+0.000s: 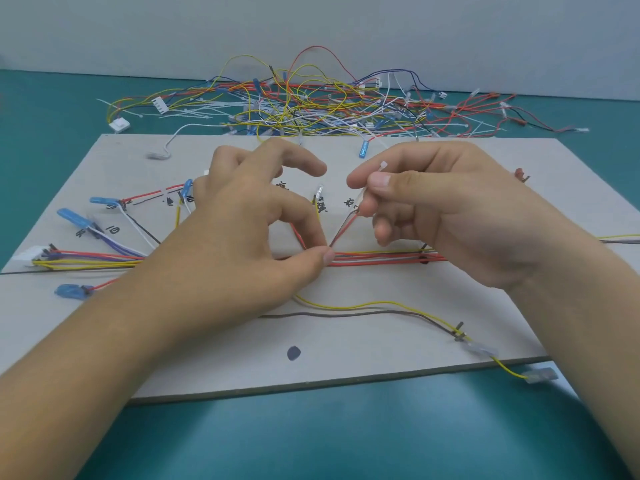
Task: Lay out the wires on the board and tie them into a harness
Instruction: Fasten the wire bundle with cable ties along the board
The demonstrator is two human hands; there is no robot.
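Two bare hands work over one grey board [346,362] that lies on a teal table [311,441].

One wire bundle [381,258] of red, yellow and white strands lies flat across the middle of the frame. Its long axis runs left to right, from one white plug [29,254] at the left edge to beneath the right hand [460,216]. The left hand [242,237], centre-left, pinches this bundle between thumb tip and index fingertip, with its other fingers raised and curled above the board. The bundle passes right under that hand.

The right hand, centre-right, hovers above the bundle and pinches one thin white cable tie [383,167] between thumb and index finger. The tie stands nearly upright, with its head poking up above the thumb. A red and a brown strand slant from the left hand's pinch up to the right hand's fingers.

Four blue sleeves [74,216] fan out at the left of the board, and a fifth sits near its top edge. One yellow wire [381,303] and one brown wire [346,312] trail toward the lower right, where there are two clear sleeves [479,348].

One tangled pile of loose wires [311,102] fills the top centre of the frame, beyond the board.
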